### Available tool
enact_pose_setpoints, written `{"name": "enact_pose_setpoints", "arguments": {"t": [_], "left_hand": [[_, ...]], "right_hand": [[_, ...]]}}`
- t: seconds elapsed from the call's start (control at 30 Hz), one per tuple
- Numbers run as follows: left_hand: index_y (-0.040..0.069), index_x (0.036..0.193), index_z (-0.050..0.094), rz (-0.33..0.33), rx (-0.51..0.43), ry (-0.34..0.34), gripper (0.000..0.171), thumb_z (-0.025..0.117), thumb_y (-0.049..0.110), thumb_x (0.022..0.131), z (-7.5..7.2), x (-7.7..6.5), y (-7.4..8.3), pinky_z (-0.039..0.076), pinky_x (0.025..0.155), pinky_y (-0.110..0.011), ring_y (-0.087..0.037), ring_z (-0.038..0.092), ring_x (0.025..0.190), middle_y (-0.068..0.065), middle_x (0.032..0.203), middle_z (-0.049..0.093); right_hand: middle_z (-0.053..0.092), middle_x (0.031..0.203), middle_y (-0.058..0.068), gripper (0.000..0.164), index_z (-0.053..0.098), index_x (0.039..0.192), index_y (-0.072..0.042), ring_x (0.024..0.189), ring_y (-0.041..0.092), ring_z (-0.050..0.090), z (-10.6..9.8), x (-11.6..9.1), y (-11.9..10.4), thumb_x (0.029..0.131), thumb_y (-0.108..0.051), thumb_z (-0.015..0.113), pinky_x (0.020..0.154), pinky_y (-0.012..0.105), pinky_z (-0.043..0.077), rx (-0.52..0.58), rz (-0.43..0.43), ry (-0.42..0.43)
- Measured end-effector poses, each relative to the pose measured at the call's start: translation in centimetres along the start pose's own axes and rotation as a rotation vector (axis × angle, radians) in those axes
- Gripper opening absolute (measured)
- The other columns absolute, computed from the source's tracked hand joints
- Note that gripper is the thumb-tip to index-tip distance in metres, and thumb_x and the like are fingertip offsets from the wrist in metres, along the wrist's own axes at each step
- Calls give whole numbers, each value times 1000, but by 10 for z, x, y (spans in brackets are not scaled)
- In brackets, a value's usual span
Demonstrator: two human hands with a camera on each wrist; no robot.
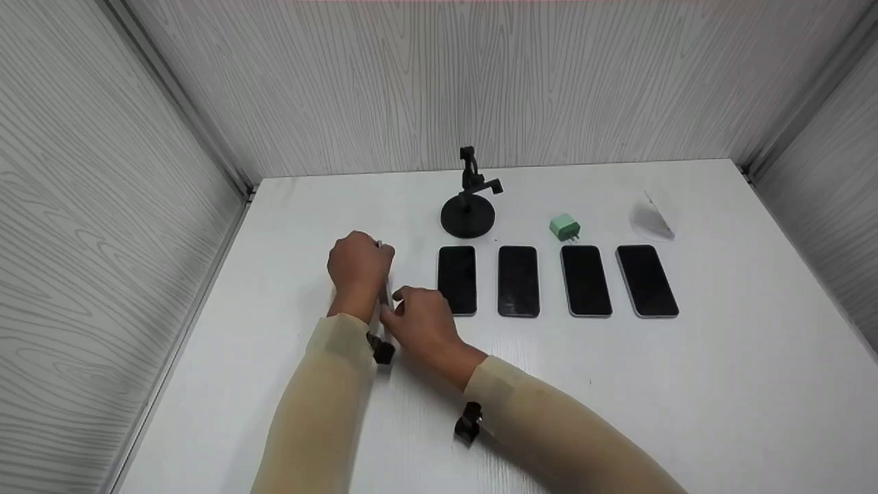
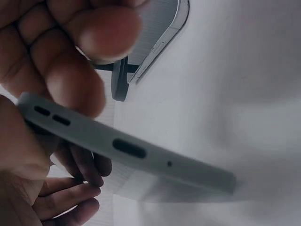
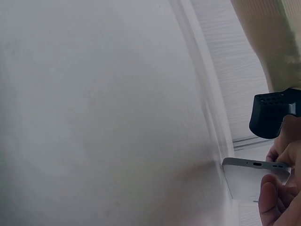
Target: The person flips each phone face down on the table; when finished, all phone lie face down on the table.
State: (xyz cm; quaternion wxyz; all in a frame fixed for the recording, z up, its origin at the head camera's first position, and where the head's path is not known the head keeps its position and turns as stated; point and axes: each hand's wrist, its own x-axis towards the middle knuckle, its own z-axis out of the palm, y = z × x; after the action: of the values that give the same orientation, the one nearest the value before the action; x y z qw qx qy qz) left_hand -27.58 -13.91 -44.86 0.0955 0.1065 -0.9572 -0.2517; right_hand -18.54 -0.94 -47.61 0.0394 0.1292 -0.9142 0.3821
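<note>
- With left hand (image 1: 360,264), gripping a phone (image 2: 155,155)!
- With right hand (image 1: 426,326), close beside it; can't tell if gripping!
- Rightward, spotting four dark phones (image 1: 518,281) laid flat!

Head cam: high, faces fwd/down over white rectangular tabletop (image 1: 720,398). Boxy black L wrist cam (image 1: 383,353): v. close, facing flat grey phone (image 2: 155,156) edge-on. Boxy black R wrist cam (image 1: 468,423): farther off, shares that phone edge, at view's 4 o'clock.

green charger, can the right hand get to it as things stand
Probably yes: only flat phones seem to lie between the right hand and the green charger, and nothing covers it.
</note>
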Motion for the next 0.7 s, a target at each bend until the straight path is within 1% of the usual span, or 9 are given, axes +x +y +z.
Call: {"name": "enact_pose_setpoints", "arguments": {"t": [0.13,0.27,0.33,0.43,0.53,0.6,0.67,0.7], "left_hand": [[6,81,77,-47,15,15,23,66,21,95,-5,2,-3,62,72,-51,-33,75,81,-15,83,79],[2,87,78,-112,15,-5,23,63,18,94,-13,5,-8,62,74,-51,-36,75,86,-19,89,79],[0,91,79,-145,-3,-24,25,65,19,96,-18,6,-13,62,76,-50,-37,76,89,-20,93,80],[-1,93,81,-197,-38,-60,27,66,22,97,-22,7,-22,59,74,-44,-33,74,87,-20,96,81],[0,93,82,-234,-100,-108,30,61,20,99,-25,8,-34,56,74,-41,-29,69,87,-20,102,81],[-1,100,84,-256,-155,-134,33,58,20,101,-26,8,-43,58,83,-42,-32,71,97,-21,112,81],[-1,114,83,-283,-238,-167,35,58,21,104,-28,8,-51,58,100,-44,-35,71,117,-21,128,78],[0,122,81,-301,-287,-185,36,58,22,105,-29,8,-55,55,110,-45,-36,67,129,-20,135,75]], "right_hand": [[79,90,1,31,81,108,-6,83,13,71,2,-4,0,99,-36,77,76,30,59,-17,-28,-12],[79,94,2,32,81,111,-6,81,15,70,4,-10,-1,100,-36,78,74,30,58,-14,-71,-35],[80,95,2,33,82,114,-6,81,14,70,5,-13,-1,100,-36,78,74,29,57,-16,-84,-50],[80,96,1,33,81,118,-7,82,13,72,6,-16,-1,101,-34,77,76,28,59,-26,-100,-64],[81,97,1,32,81,121,-8,84,12,74,6,-17,3,103,-34,76,78,28,60,-29,-108,-72],[81,97,1,31,80,121,-8,84,12,74,6,-17,6,103,-33,76,79,29,61,-29,-107,-73],[81,97,0,31,80,122,-8,84,11,74,6,-16,9,103,-31,77,79,28,60,-27,-99,-72],[81,97,0,31,80,122,-7,84,11,74,6,-16,10,103,-31,77,79,29,60,-26,-94,-73]]}}
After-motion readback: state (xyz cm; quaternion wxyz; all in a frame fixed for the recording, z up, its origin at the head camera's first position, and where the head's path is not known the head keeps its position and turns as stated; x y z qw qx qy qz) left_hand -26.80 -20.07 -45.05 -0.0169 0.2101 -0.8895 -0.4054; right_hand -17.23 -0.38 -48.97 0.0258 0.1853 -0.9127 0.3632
